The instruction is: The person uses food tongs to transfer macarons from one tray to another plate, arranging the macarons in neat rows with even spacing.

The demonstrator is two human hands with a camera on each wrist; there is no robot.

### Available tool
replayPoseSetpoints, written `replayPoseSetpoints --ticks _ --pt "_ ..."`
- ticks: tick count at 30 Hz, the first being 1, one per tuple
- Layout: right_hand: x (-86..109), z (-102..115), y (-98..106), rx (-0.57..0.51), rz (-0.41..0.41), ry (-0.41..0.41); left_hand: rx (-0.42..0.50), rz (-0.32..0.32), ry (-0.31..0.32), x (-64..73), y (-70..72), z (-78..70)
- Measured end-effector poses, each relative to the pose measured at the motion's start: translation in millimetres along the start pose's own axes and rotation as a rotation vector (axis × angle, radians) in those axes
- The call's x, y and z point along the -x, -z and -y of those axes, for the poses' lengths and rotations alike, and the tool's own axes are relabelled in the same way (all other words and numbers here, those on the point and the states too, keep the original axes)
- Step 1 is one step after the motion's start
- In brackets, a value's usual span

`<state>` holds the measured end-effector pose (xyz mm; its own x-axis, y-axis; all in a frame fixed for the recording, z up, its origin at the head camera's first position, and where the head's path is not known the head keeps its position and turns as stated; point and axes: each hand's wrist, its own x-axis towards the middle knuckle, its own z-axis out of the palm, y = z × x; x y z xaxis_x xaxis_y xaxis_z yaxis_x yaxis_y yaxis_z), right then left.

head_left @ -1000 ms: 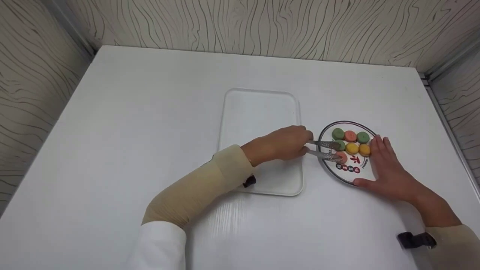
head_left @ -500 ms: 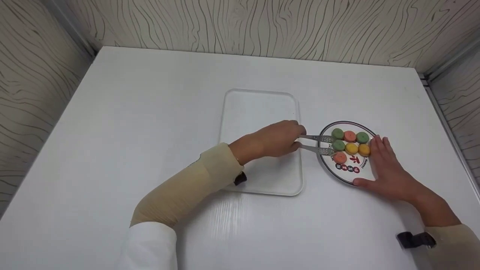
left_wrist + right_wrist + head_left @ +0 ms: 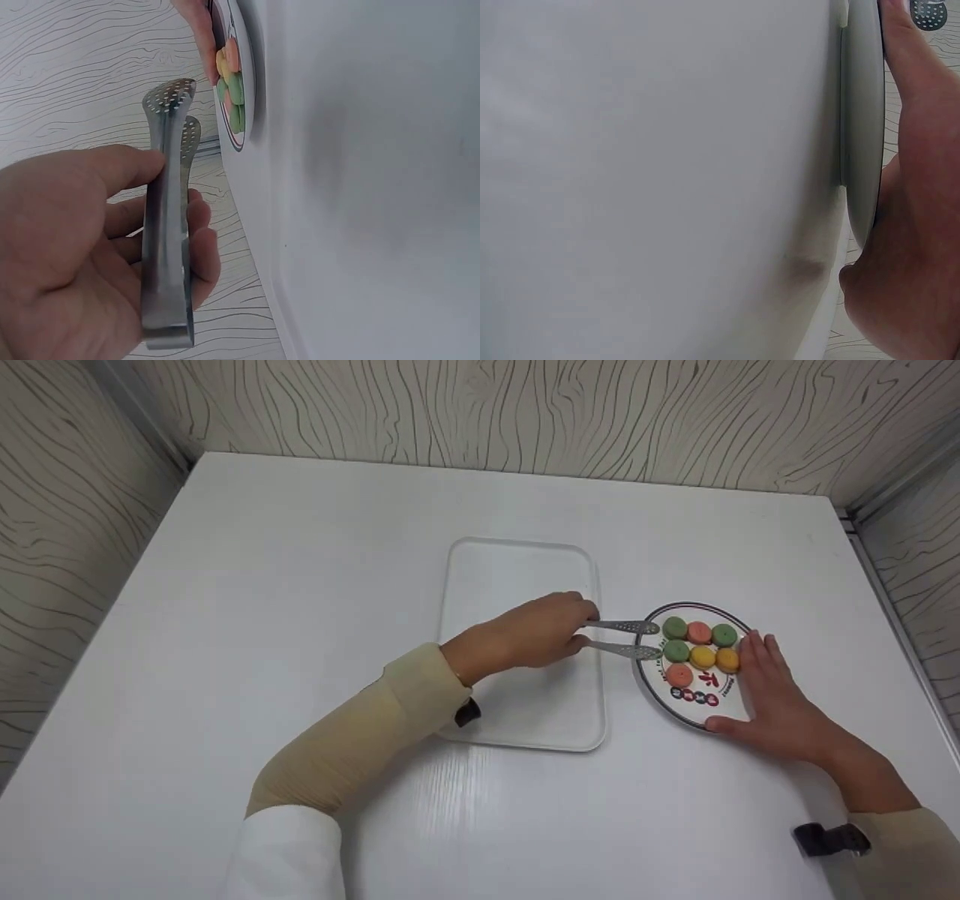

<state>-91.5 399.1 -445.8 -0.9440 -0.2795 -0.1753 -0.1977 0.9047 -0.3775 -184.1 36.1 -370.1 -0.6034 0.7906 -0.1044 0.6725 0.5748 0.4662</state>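
My left hand (image 3: 536,631) grips metal tongs (image 3: 166,247) between thumb and fingers, above the tray's right side. The two perforated tips stand apart with nothing between them. In the head view they reach over the left rim of a round plate (image 3: 729,711), just left of two green macarons (image 3: 675,651). Beside these lie a yellow macaron (image 3: 703,658), an orange-yellow one (image 3: 727,660) and a pink one (image 3: 699,632). Another pink macaron (image 3: 679,675) lies lower left, a third green one (image 3: 724,635) upper right. My right hand (image 3: 780,716) rests on the plate's right rim, fingers extended.
A white rectangular tray (image 3: 517,574) lies on the white table (image 3: 315,585) left of the plate, partly covered by my left arm. Wood-patterned panels (image 3: 480,416) stand behind the table and at both sides.
My left hand has drawn the tongs leftward and slightly away from me, off the lower pink macaron and green macaron to the plate's left rim. The macarons and my right hand have stayed put.
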Motion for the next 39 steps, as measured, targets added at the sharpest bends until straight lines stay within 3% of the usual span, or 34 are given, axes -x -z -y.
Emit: replayPoseSetpoints --ticks 15,39 --pt "-0.2 -1 -1 0.000 -0.001 -0.013 0.032 -0.043 0.012 15.3 6.5 16.9" --pt "1.1 -3 0 0.002 -0.006 -0.001 0.053 -0.112 0.160 45.2 17.1 54.6"
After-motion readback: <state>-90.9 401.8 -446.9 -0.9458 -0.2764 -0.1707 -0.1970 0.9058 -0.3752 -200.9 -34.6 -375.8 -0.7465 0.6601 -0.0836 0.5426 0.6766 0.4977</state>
